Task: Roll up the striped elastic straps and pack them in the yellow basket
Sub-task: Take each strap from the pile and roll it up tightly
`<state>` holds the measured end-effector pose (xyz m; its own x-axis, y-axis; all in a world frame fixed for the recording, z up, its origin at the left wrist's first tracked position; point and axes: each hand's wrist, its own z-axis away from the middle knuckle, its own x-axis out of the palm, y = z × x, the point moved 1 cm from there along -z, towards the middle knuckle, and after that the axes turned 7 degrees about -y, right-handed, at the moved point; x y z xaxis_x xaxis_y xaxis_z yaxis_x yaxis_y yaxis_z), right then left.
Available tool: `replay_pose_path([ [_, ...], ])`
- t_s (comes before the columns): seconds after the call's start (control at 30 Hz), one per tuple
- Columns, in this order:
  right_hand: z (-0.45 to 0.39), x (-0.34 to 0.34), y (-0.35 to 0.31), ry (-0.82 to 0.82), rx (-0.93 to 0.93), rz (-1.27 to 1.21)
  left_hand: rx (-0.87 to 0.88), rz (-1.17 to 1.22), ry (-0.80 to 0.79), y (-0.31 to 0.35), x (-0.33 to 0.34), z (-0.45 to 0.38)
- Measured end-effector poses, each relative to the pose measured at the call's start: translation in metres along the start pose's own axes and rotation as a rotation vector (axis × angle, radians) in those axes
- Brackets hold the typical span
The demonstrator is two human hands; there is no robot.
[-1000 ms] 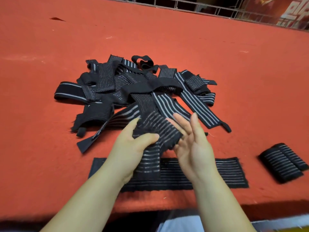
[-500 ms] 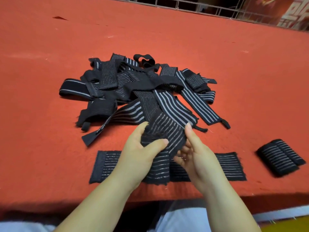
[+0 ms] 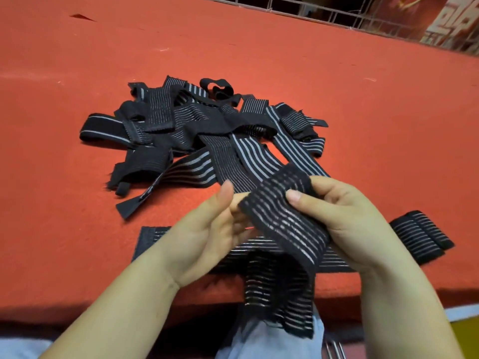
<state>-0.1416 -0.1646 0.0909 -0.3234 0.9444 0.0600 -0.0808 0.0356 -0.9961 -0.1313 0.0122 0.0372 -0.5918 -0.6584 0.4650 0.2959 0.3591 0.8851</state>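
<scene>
The left hand (image 3: 207,229) and the held strap (image 3: 282,229) cover the middle of the flat strap (image 3: 150,239) on the table. A yellow corner (image 3: 466,330) is cut off at the lower right edge. Left fingertips hide behind the held strap.

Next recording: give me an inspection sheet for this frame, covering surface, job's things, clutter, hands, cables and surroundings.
Surface: red felt table.
Job's things: held strap hangs over the near edge; flat strap lies under the hands; strap pile behind; rolled straps at right. A yellow corner shows at bottom right; cannot tell whether it is the basket.
Clutter: nothing seen.
Hands: right hand pinches the held strap; left hand is open beside it.
Cables: nothing seen.
Surroundings: metal railing beyond the table.
</scene>
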Motion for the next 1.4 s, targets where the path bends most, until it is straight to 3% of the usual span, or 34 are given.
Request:
replay_pose_path([
  [0.1,0.001,0.003,0.005,-0.053,0.058,0.156,-0.030,-0.100,0.163,0.007,0.003,-0.001],
  [0.33,-0.010,0.009,0.020,-0.133,0.278,0.270,-0.033,-0.292,0.453,0.010,-0.013,0.013],
  [0.57,-0.055,0.042,0.055,-0.098,0.356,0.664,-0.328,-0.472,0.581,0.010,-0.064,0.056],
  [0.77,-0.098,0.078,0.075,-0.174,0.357,0.843,-0.418,-0.569,0.718,0.001,-0.099,0.080],
  [1.4,-0.118,0.090,0.096,-0.158,0.465,0.856,-0.497,-0.552,0.723,-0.002,-0.122,0.081],
])
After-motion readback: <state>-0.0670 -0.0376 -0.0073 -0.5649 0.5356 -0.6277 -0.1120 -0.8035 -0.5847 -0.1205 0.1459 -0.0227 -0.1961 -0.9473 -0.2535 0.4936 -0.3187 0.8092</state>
